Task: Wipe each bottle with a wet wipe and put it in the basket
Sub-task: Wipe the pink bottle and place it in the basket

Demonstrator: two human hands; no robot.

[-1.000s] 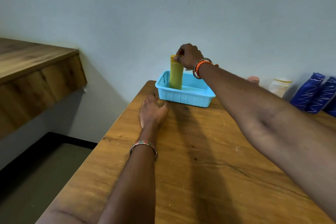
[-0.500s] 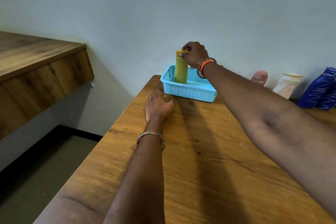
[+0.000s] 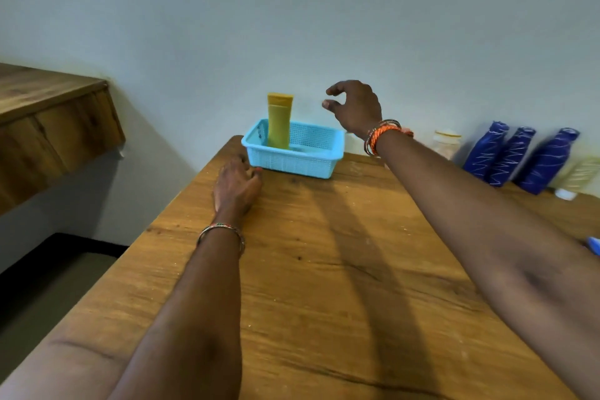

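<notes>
Since a moment ago the right hand (image 3: 355,107) has let go of the yellow bottle (image 3: 279,120), now upright in the basket's (image 3: 292,161) far-left corner; fingers loosely spread, empty, it should withdraw rightward without clipping it.

Head view, forward and down over table (image 3: 324,269)

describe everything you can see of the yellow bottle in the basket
The yellow bottle is a tall, flat-sided tube that looks like matte plastic, with a slightly brighter yellow cap at its top. It stands upright, cap up, in the far left corner of the light blue basket, its base hidden behind the basket's wall. Neither hand touches it; the right hand hovers open beside it.
</notes>
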